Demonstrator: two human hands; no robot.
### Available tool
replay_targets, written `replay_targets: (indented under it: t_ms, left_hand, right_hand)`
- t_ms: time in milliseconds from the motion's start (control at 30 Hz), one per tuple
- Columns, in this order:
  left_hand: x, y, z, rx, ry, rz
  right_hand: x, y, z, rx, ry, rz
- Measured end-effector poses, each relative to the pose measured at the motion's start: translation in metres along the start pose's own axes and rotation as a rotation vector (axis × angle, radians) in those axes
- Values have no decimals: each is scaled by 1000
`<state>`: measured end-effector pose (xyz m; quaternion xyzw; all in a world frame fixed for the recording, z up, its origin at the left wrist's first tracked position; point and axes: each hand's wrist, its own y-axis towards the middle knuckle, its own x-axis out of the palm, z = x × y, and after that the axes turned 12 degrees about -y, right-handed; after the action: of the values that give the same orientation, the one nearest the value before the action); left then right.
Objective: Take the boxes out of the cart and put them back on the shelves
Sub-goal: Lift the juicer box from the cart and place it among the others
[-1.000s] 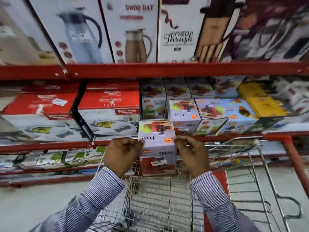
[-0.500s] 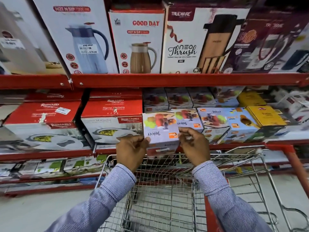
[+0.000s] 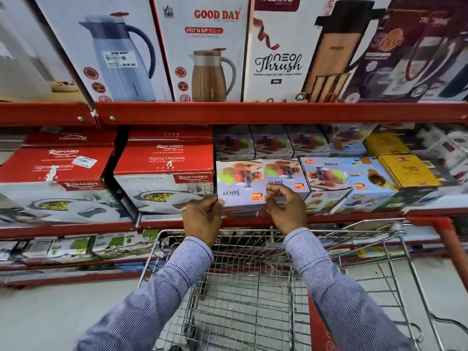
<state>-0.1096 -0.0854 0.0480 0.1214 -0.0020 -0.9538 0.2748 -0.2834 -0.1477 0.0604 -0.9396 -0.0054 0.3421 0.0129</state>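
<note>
While both hands grip it, glossy rectangular juicer box (image 3: 240,183), red steel shelf (image 3: 253,114)

Single head-worn wide-angle view, faced forward and slightly down, stood close to the red shelves (image 3: 253,112), wire cart (image 3: 253,287) directly below, both sleeved forearms reached in from the bottom edge, frame edges bowed.

Light: bright, even, from overhead; my view shows no hard shadows.
Blur: far right boxes (image 3: 440,153) smeared.
Distortion: wide-angle, shelf rail (image 3: 253,112) bows at edges.
</note>
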Motion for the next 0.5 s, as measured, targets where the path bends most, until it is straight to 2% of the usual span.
replay_targets:
  t_ms: [267, 367, 500]
  left_hand:
    - [9, 14, -7, -80, 16, 19]
    - [11, 20, -8, -138, 14, 46]
    - [10, 29, -11, -227, -14, 61]
  right_hand:
    - [15, 13, 3, -13, -133, 41]
    - [15, 15, -1, -93, -284, 42]
    - [7, 20, -15, -208, -652, 44]
